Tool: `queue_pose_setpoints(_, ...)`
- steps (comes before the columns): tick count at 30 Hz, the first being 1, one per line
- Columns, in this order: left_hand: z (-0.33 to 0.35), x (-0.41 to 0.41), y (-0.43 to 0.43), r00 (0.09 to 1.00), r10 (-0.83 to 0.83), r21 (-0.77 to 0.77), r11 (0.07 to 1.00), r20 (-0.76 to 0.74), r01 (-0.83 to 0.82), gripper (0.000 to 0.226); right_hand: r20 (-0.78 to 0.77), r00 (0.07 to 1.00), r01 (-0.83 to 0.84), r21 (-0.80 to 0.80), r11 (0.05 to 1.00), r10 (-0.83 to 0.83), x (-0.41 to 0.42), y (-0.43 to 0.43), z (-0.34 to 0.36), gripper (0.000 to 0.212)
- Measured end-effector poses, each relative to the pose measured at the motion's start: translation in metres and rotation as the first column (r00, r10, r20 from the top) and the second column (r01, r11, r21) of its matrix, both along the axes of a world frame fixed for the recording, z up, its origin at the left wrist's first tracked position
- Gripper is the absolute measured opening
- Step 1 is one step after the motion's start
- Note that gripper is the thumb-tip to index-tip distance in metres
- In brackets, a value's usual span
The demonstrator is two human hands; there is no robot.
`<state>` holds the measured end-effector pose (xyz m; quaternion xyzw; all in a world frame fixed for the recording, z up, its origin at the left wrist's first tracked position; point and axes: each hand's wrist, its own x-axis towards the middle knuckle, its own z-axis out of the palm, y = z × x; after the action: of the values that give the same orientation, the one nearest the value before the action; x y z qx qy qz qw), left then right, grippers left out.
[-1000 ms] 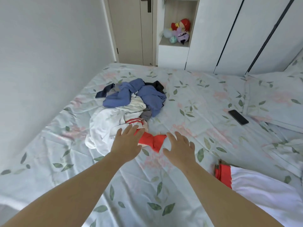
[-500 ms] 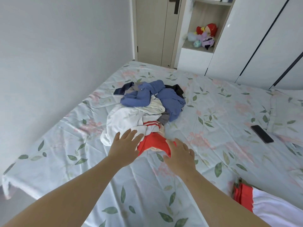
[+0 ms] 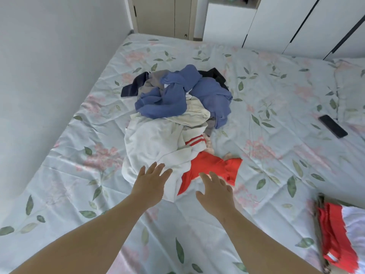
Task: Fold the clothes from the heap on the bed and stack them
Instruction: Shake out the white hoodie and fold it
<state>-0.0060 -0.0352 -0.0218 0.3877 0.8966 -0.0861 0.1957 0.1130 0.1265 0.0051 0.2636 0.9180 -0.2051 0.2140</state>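
Heap (image 3: 177,107) sat mid-bed on the leaf-print sheet (image 3: 79,175): blue garment (image 3: 173,95) on top, white garment (image 3: 154,143) below it, red garment (image 3: 211,167) at the near edge. My left hand (image 3: 151,182) was spread wide, fingers over the white garment's near hem. My right hand (image 3: 214,191) was likewise spread, fingertips over the red garment. Holding nothing; could not tell if either touched cloth. Folded red-and-white piece (image 3: 335,234) lay at far right, well apart. Phone (image 3: 332,125) lay near the pillow.

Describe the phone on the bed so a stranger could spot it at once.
On the leaf-print bed, look right of the clothes heap, toward the pillow. The phone lies flat there, alone. It is the only smooth black rectangle among soft fabric.
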Motion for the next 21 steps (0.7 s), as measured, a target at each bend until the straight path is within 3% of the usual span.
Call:
queue_pose_setpoints(6,-0.050,-0.045,0.027,0.986,0.045,0.081,0.995,0.162,-0.059,0.058,0.054,0.988,0.146,-0.070,0.987,-0.142,-0.031,0.005,-0.032,0.057)
queue_pose_setpoints(9,-0.074,-0.059,0.045,0.914,0.183,0.203,0.941,0.363,-0.269,0.064,0.015,0.966,0.256,-0.207,0.944,-0.258,-0.045,0.009,-0.046,0.057)
queue_pose_setpoints(11,-0.089,-0.064,0.057,0.839,0.275,0.205,0.890,0.470,-0.407,0.073,-0.017,0.949,0.298,-0.272,0.915,-0.314,-0.049,0.012,-0.053,0.057)
queue_pose_setpoints(13,-0.103,-0.064,0.065,0.822,0.309,0.153,0.892,0.479,-0.425,0.088,-0.038,0.937,0.323,-0.293,0.900,-0.348,-0.048,0.015,-0.060,0.056)
queue_pose_setpoints(15,-0.113,-0.062,0.071,0.869,0.329,0.137,0.906,0.370,-0.401,0.094,-0.041,0.925,0.349,-0.304,0.887,-0.378,-0.044,0.018,-0.066,0.056)
queue_pose_setpoints(18,-0.120,-0.058,0.075,0.930,0.329,0.253,0.897,0.164,-0.362,0.068,-0.022,0.917,0.372,-0.313,0.874,-0.398,-0.031,0.017,-0.073,0.056)
queue_pose_setpoints(21,-0.110,-0.057,0.074,0.867,0.344,0.405,0.780,0.360,-0.478,0.027,-0.002,0.891,0.428,-0.333,0.841,-0.454,-0.013,0.015,-0.070,0.054)
